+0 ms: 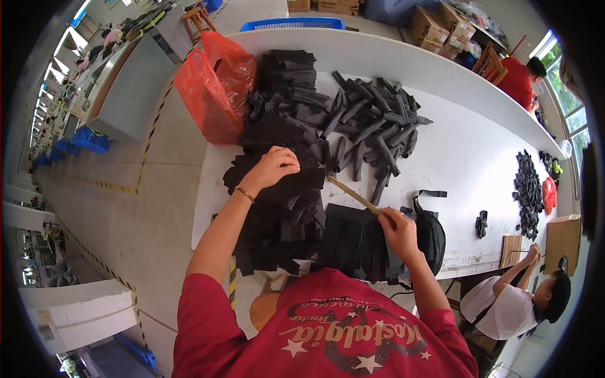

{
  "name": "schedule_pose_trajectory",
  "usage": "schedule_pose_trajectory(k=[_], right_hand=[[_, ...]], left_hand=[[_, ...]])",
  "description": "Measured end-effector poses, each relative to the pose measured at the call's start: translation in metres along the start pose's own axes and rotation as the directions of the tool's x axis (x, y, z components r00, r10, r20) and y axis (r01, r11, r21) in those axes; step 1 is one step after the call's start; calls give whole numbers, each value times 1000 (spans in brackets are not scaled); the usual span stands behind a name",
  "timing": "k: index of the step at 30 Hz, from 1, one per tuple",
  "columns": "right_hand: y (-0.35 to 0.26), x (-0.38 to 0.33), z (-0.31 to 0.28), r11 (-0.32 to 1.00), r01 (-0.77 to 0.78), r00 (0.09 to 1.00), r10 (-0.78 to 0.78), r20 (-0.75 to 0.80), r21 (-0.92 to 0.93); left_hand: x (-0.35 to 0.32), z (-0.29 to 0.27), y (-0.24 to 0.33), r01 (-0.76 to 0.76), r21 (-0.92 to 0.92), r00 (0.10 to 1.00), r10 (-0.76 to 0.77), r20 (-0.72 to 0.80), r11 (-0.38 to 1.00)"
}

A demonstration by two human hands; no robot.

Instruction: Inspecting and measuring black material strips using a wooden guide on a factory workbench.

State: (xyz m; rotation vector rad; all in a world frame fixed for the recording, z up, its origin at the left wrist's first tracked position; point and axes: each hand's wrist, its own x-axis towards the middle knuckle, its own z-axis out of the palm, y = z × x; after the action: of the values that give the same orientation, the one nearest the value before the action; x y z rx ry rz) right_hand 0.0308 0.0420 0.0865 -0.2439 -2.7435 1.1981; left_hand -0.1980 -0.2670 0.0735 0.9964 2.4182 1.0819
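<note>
The strips (pixel 368 131) are looking like matt cloth, the plastic bag (pixel 208 101) is showing glossy, crinkled walls, and the tabletop (pixel 466 164) is appearing smooth but scuffed.

i can't tell whether my left hand (pixel 275 166) pinches black cloth (pixel 296 189); my right hand (pixel 399 233) partly hides the tan stick (pixel 355 194); the lower edge crops my shirt (pixel 334 296).

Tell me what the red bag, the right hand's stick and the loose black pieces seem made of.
Red bag: thin, glossy plastic, by its creases and highlights. Stick in the right hand: perhaps wood or bamboo, being tan; finish unclear. Black pieces: probably fabric, matt, as they fold and barely reflect.
</note>
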Motion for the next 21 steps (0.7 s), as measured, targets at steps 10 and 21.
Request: schedule_pose_trajectory(k=[10,21], right_hand=[[-3,13,23,992,106,994,-105,17,-65],[-32,18,59,989,3,981,-32,193,146]], left_hand=[[4,15,27,-160,108,985,166,-50,981],[-18,19,62,-278,328,940,326,-101,903]])
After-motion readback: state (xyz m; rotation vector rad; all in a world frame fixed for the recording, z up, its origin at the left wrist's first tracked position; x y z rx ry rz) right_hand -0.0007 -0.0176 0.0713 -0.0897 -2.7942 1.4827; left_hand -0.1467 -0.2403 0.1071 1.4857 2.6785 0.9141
